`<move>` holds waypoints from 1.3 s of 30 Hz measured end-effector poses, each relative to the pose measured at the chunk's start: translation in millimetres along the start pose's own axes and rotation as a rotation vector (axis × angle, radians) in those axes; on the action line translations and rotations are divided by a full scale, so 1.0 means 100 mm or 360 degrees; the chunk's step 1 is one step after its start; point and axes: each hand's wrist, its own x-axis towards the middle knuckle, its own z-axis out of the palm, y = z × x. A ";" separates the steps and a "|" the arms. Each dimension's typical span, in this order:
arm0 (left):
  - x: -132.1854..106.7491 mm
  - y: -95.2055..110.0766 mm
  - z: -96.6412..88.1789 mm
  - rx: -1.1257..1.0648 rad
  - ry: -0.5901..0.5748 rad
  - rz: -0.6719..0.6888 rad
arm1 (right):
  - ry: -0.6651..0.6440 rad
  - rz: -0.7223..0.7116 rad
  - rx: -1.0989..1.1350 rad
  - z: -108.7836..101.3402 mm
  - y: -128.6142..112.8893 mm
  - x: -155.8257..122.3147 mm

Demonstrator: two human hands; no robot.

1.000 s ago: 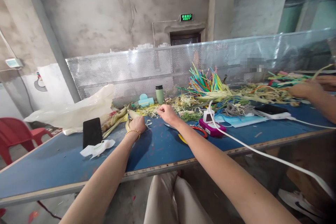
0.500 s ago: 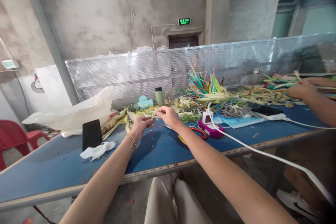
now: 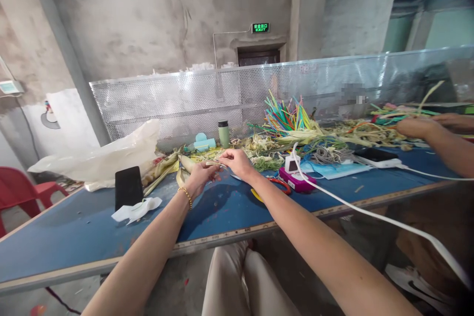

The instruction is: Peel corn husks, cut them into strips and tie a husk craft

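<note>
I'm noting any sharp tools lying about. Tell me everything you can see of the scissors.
The scissors lie unheld on the blue table, their middle hidden from view by the right forearm. One handle is red-orange, the other yellow; both look like plastic. A grey, metallic-looking blade tip shows past the forearm, pointing left in the picture. The magenta box sits beside the red-orange handle; whether they touch is unclear, as is whether the blades are open.

On our bench [image 3: 92, 242], a phone [image 3: 128, 187] lies at the left, paper [image 3: 135, 211] at its near end and a bag [image 3: 99, 160] behind it. A bottle [image 3: 223, 135] stands behind our right hand [image 3: 237, 162]. To the right, scissors [image 3: 283, 182] lie beside a box [image 3: 300, 183] with a plug [image 3: 292, 164] on top.
</note>
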 end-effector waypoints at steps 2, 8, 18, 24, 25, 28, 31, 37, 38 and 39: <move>0.00 0.01 0.01 -0.0032 -0.0019 -0.0020 | -0.0002 0.0008 -0.0022 0.00 -0.01 0.00; -0.02 0.05 0.03 -0.0121 -0.0007 -0.0069 | -0.0008 0.0041 -0.0050 0.01 0.00 0.00; -0.03 0.05 0.01 -0.0181 -0.0012 -0.0022 | -0.0117 -0.0108 0.0071 -0.02 0.06 -0.01; -0.02 0.04 0.01 -0.0214 -0.0001 -0.0019 | -0.0106 -0.0108 0.0002 -0.02 0.07 -0.01; -0.02 0.03 0.01 -0.0199 0.0006 -0.0019 | -0.0106 -0.0116 -0.0022 -0.02 0.06 -0.01; -0.01 0.02 0.00 -0.0157 0.0027 -0.0017 | -0.0116 -0.0154 -0.0090 -0.02 0.05 -0.02; -0.01 0.02 0.00 -0.0196 0.0019 -0.0018 | -0.0103 -0.0155 -0.0110 -0.02 0.05 -0.02; -0.01 0.03 0.01 -0.0281 -0.0039 -0.0039 | -0.0138 -0.0067 -0.0012 -0.02 0.07 -0.01; -0.01 0.03 0.01 -0.0284 -0.0047 -0.0040 | -0.0153 -0.0071 0.0012 -0.03 0.07 -0.01; -0.02 0.03 0.01 -0.0285 -0.0054 -0.0044 | -0.0165 -0.0078 0.0032 -0.04 0.07 -0.01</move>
